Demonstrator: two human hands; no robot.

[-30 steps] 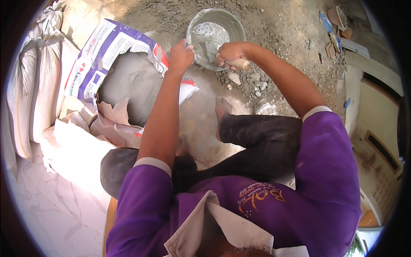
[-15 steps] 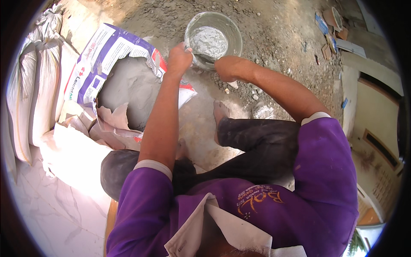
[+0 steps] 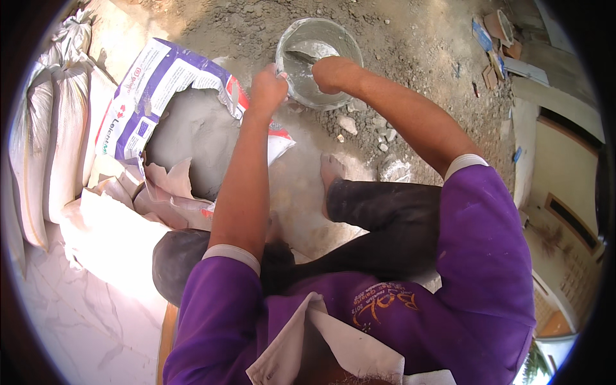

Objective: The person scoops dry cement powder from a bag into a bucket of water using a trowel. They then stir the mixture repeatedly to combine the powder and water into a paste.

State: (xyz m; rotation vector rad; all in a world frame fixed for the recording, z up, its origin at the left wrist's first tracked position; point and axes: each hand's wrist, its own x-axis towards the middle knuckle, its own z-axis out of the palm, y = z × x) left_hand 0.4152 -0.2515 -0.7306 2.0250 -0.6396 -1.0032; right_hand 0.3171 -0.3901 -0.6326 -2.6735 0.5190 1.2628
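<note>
Right hand now over the bucket

Head view: Right hand (image 3: 332, 74), at the near rim half a second ago, now reaches over the bucket (image 3: 354, 58); trowel (image 3: 300, 54) blade inside, toward far wall. Work seems centred on the bucket's contents. Fist closed round the handle, itself hidden. Left hand (image 3: 269, 88) clamped on left rim.

Count: one bucket, one trowel, one torn bag (image 3: 149, 90), several pale sacks (image 3: 67, 128), exact number unclear.
</note>
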